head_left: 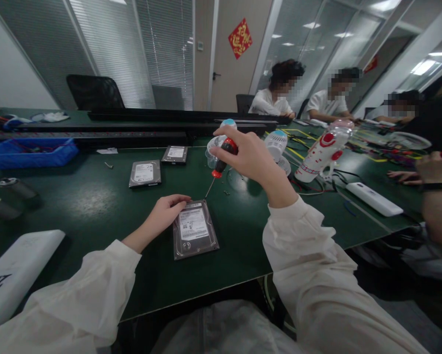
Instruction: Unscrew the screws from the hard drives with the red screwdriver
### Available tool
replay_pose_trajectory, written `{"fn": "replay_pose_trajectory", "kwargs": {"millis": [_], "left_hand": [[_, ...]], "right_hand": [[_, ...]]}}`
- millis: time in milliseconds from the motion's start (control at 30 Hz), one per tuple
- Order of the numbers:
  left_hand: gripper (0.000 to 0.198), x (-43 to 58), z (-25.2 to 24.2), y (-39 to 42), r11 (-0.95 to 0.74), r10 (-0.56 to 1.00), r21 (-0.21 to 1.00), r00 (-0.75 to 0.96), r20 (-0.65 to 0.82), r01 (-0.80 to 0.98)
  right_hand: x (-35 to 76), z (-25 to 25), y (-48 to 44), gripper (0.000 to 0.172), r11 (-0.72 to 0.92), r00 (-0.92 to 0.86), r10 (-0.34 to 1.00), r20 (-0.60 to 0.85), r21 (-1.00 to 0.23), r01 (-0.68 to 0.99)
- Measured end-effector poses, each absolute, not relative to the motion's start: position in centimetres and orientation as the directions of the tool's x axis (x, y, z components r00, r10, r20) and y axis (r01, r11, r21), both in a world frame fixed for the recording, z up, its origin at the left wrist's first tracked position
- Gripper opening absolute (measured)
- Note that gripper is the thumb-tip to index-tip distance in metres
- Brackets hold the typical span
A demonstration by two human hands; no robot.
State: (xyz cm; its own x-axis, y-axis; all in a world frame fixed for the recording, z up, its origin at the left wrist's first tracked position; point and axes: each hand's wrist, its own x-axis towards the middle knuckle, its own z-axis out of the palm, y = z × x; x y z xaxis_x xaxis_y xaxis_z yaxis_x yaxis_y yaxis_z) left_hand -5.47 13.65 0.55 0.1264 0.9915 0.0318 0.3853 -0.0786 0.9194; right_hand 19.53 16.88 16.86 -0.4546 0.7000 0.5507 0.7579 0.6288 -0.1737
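Note:
A hard drive (pixel 193 231) with a white label lies flat on the green table in front of me. My left hand (pixel 165 212) holds it by its far left corner, fingers along the top edge and thumb on the label side. In my right hand (pixel 248 156) is a red and black screwdriver (pixel 219 165), gripped by its handle and tilted. Its thin shaft runs down to the drive's far right corner, where the tip appears to touch. Several small screws (pixel 226 192) lie just beyond the drive. Whether a screw sits under the tip is too small to tell.
Two more hard drives (pixel 144 173) (pixel 175 154) lie farther back. A blue tray (pixel 32 152), metal cylinders (pixel 17 187) and a white power bank (pixel 21 270) are left. A patterned bottle (pixel 319 155), cables and a white device (pixel 374 198) are right. Other people sit beyond.

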Motion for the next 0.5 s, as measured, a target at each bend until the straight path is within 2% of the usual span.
{"fn": "replay_pose_trajectory", "kwargs": {"millis": [100, 200, 400, 500], "left_hand": [[0.034, -5.46, 0.69, 13.57, -0.072, 0.992, 0.918, 0.124, 0.025, 0.391], [0.035, -5.51, 0.69, 13.54, -0.069, 0.992, 0.918, 0.126, 0.021, 0.389], [0.034, -5.27, 0.81, 13.52, -0.078, 0.992, 0.921, 0.124, 0.033, 0.381], [0.036, -5.14, 0.76, 13.55, -0.071, 0.992, 0.928, 0.120, 0.028, 0.365]], "right_hand": [[19.62, 16.76, 16.93, 0.039, 0.669, -0.491, 0.680, 0.544, -0.185, 0.720], [19.52, 16.77, 16.87, 0.050, 0.713, -0.550, 0.652, 0.522, -0.175, 0.679], [19.06, 16.85, 16.68, 0.047, 0.614, -0.459, 0.702, 0.545, -0.136, 0.778], [19.21, 16.76, 16.69, 0.051, 0.704, -0.541, 0.652, 0.531, -0.159, 0.692]]}}
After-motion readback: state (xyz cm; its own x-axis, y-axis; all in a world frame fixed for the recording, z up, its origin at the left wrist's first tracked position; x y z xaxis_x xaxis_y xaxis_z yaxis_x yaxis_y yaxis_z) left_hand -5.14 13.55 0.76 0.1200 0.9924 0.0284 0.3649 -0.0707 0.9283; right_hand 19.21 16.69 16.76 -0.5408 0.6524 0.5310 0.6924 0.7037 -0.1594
